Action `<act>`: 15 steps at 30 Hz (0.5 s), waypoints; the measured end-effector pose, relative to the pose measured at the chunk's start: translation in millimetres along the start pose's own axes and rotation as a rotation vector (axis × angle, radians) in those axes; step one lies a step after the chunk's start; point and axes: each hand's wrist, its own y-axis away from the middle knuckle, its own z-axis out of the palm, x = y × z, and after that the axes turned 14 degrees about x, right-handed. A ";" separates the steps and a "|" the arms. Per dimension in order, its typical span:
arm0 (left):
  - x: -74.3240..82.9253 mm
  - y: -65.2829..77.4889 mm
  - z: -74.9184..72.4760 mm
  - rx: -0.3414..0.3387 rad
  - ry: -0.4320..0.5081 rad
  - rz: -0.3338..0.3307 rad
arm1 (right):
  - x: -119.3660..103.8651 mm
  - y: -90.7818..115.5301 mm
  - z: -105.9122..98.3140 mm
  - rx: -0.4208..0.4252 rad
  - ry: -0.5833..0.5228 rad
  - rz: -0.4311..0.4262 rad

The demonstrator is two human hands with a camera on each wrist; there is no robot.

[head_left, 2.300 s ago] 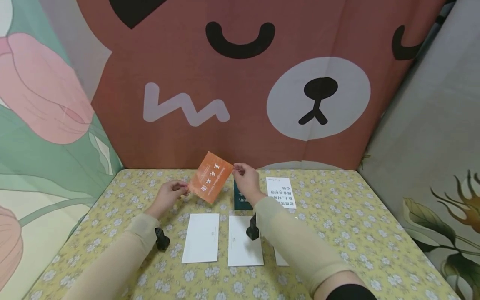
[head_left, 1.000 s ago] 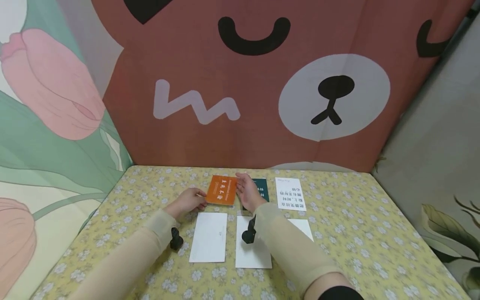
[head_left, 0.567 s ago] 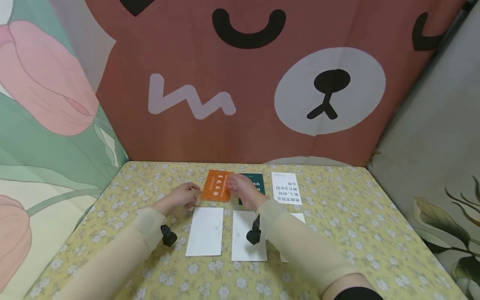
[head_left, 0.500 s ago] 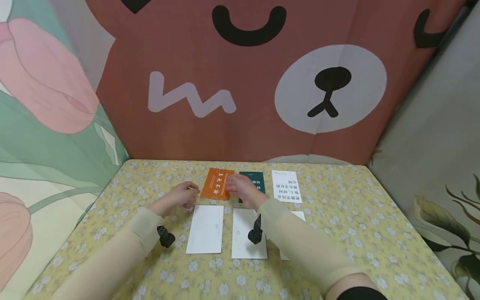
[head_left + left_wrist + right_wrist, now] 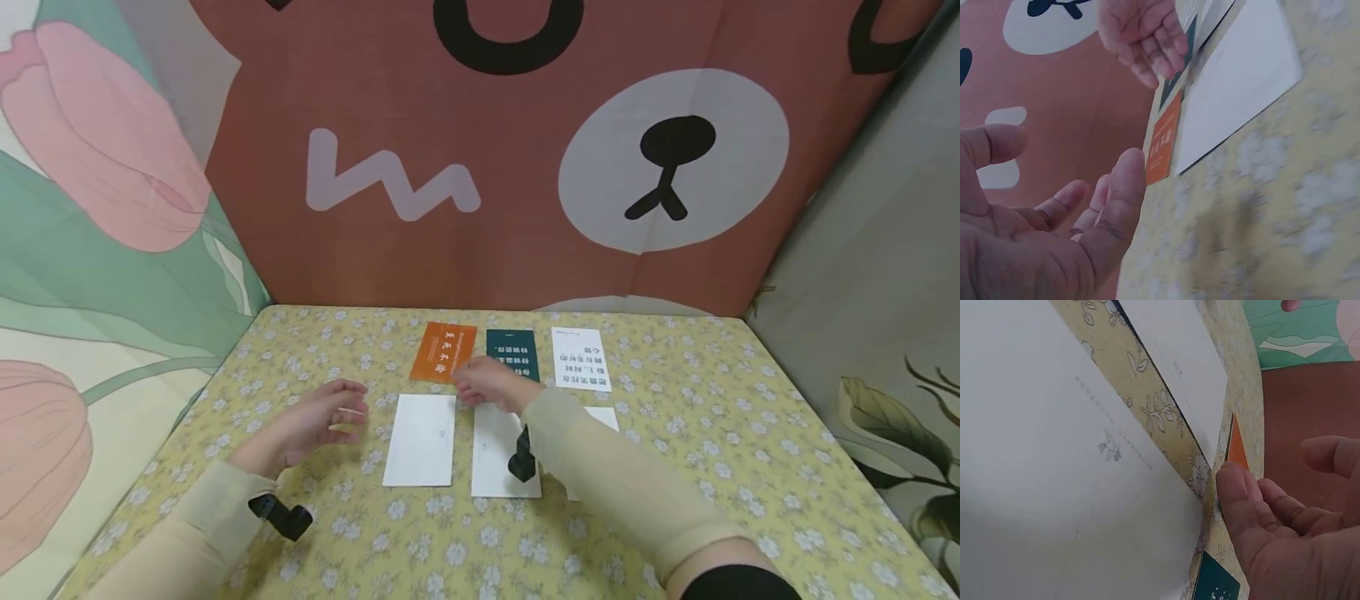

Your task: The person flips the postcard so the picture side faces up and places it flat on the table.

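My left hand (image 5: pixel 318 421) hangs over the flowered cloth (image 5: pixel 420 542), fingers loosely spread; my right hand (image 5: pixel 491 384) is relaxed too. The orange card (image 5: pixel 441 352) lies just past my right fingertips, the teal card (image 5: pixel 512 345) beyond that hand, a white card (image 5: pixel 419 442) between both hands.

From afar, I had the head view facing forward and down from well above the orange rectangular paper card (image 5: pixel 437 350), on its near side. The left wrist view faced it, rolled, from low near-left; the right wrist view, nearer, from its right. All three shared that card.
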 end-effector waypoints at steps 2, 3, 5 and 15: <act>-4.7 7.0 1.4 -0.018 0.023 -0.021 | 3.3 0.3 1.9 0.020 0.041 -0.001; -7.2 10.5 2.2 -0.026 0.040 -0.032 | 4.9 0.3 2.9 0.027 0.056 -0.002; -12.3 17.0 3.1 -0.027 0.081 -0.058 | 7.8 0.0 5.5 0.043 0.088 -0.006; -39.2 41.9 18.4 -0.088 0.287 -0.165 | 6.4 2.1 14.9 0.108 0.173 0.034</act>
